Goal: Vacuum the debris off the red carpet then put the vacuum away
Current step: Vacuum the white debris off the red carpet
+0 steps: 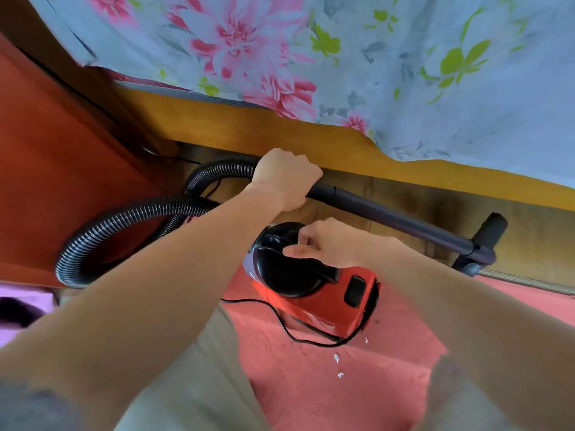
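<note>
A small red and black vacuum [326, 290] sits at the edge of the red carpet [342, 384], next to the bed. My right hand [329, 244] grips the black handle on top of it. My left hand [284, 178] is wrapped round the black wand [395, 217] where the ribbed hose [124, 222] joins it. The wand runs right to a dark nozzle [482, 244] on the floor by the bed frame. Small white bits of debris [337, 365] lie on the carpet just in front of the vacuum.
A wooden bed frame [311, 144] with a floral sheet [342, 57] hanging over it stands right behind the vacuum. A reddish wooden cabinet [62, 166] stands at the left. The black power cord [295, 334] trails over the carpet. My legs fill the bottom of the view.
</note>
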Demonstrator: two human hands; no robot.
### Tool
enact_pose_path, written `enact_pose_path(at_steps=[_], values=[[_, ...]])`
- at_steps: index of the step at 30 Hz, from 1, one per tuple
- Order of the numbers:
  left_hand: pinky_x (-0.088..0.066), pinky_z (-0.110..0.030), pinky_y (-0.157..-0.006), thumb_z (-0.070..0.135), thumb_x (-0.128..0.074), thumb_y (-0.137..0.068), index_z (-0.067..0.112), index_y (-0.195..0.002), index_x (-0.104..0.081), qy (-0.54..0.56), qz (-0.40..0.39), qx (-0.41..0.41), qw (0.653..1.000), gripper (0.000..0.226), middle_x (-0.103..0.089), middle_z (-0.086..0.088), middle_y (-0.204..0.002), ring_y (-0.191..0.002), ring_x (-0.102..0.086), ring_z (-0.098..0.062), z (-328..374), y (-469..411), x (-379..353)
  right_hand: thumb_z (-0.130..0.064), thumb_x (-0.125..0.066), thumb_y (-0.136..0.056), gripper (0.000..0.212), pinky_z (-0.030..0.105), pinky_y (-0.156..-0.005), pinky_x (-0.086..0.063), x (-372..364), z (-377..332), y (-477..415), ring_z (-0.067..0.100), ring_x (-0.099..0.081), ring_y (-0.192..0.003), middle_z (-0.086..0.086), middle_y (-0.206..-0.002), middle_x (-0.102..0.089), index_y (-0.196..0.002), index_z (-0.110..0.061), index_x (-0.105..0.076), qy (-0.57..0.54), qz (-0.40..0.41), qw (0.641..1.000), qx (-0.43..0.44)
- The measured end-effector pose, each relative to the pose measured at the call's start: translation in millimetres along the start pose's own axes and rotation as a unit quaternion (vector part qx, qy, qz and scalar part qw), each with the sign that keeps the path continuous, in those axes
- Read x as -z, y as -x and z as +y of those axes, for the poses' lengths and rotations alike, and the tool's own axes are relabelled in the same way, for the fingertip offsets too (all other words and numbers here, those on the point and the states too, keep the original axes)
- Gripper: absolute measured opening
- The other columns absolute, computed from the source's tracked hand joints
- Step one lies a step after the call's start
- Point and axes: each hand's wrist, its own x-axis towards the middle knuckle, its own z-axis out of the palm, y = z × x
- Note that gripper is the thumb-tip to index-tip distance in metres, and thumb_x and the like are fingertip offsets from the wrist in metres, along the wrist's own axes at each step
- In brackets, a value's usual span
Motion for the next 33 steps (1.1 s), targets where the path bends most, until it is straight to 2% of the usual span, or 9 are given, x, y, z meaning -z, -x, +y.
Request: enact_pose_path(at_steps=[3,5,8,10,14,19,27,29,33], values=[[-0.032,-0.034,-0.058,0.028,-0.057,-0.094,0.029,-0.096,-0.056,0.006,0.020,0.028,0.999,0.003,-0.035,0.007,-0.063,-0.063,-0.045,-0.023,-6.3,13.4,6.2,-0.054,-0.056,-0.093,0.046,0.036,-0.053,-0.043,34.3,0.9,5.6,0.011,-0.049,-0.053,-0.006,-0.058,-0.052,-0.064,-0.019,-0.047,0.067,0.232,0.967,0.083],[-0.035,-0.034,-0.059,0.028,-0.057,-0.095,0.029,-0.099,-0.057,0.011,0.046,0.036,0.998,0.005,-0.035,0.008,-0.063,-0.064,-0.048,-0.024,-11.8,13.5,12.3,-0.055,-0.070,-0.082,0.043,0.030,-0.056,-0.038,54.4,8.4,13.2,0.010,-0.044,-0.063,-0.010,-0.073,-0.048,-0.078,-0.021,-0.044,0.074,0.341,0.936,0.049],[-0.046,-0.037,-0.067,0.030,-0.058,-0.093,0.030,-0.099,-0.056,0.032,0.091,0.007,0.995,0.007,-0.051,0.006,-0.070,-0.073,-0.062,-0.026,-6.8,11.5,24.2,-0.061,-0.072,-0.077,0.052,0.034,-0.067,-0.045,53.3,27.1,17.4,0.016,-0.055,-0.083,-0.006,-0.094,-0.054,-0.102,-0.022,-0.048,0.047,0.245,0.964,-0.088],[-0.045,-0.036,-0.072,0.027,-0.060,-0.090,0.029,-0.094,-0.058,0.053,0.141,-0.004,0.989,0.005,-0.062,0.004,-0.074,-0.075,-0.063,-0.025,-4.3,11.6,26.8,-0.057,-0.064,-0.085,0.033,0.033,-0.058,-0.046,49.4,30.5,17.6,0.020,-0.062,-0.072,-0.005,-0.079,-0.060,-0.090,-0.027,-0.052,0.043,0.206,0.971,-0.109],[-0.045,-0.039,-0.075,0.022,-0.069,-0.074,0.023,-0.082,-0.066,0.131,0.320,0.073,0.935,0.009,-0.065,0.002,-0.075,-0.078,-0.060,-0.030,-37.8,17.2,24.3,-0.044,-0.064,-0.086,0.021,0.029,-0.051,-0.039,68.8,22.7,23.1,0.014,-0.059,-0.060,-0.006,-0.068,-0.061,-0.077,-0.027,-0.056,0.024,0.252,0.963,-0.093],[-0.048,-0.032,-0.069,0.030,-0.073,-0.077,0.029,-0.099,-0.065,0.316,0.263,0.287,0.865,0.023,-0.064,0.009,-0.085,-0.082,-0.061,-0.020,-90.4,41.9,2.7,-0.036,-0.067,-0.085,0.023,0.030,-0.051,-0.040,69.9,26.7,26.3,0.016,-0.059,-0.057,-0.002,-0.062,-0.060,-0.071,-0.022,-0.056,0.014,0.244,0.964,-0.107],[-0.057,-0.035,-0.076,0.054,-0.080,-0.075,0.025,-0.097,-0.068,0.471,0.204,0.460,0.724,0.039,-0.068,0.006,-0.086,-0.089,-0.068,-0.021,-136.6,75.3,-46.8,-0.035,-0.066,-0.084,0.022,0.032,-0.052,-0.043,81.2,22.0,19.1,0.019,-0.058,-0.055,0.000,-0.058,-0.059,-0.069,-0.022,-0.056,0.040,0.256,0.959,-0.111],[-0.056,-0.035,-0.078,0.050,-0.078,-0.079,0.026,-0.096,-0.067,0.464,0.191,0.451,0.739,0.031,-0.065,0.008,-0.083,-0.089,-0.067,-0.022,-146.5,85.3,-49.5,-0.038,-0.065,-0.086,0.022,0.032,-0.051,-0.044,81.4,22.6,17.0,0.018,-0.058,-0.055,-0.001,-0.058,-0.059,-0.071,-0.024,-0.056,0.057,0.260,0.958,-0.108],[-0.056,-0.044,-0.089,0.052,-0.074,-0.078,0.033,-0.104,-0.066,0.360,0.173,0.398,0.826,0.032,-0.069,0.003,-0.094,-0.096,-0.067,-0.028,-181.5,103.4,-10.8,-0.042,-0.063,-0.089,0.023,0.031,-0.048,-0.041,71.8,23.0,14.8,0.016,-0.055,-0.053,-0.004,-0.058,-0.055,-0.075,-0.028,-0.051,0.059,0.260,0.960,-0.089]])
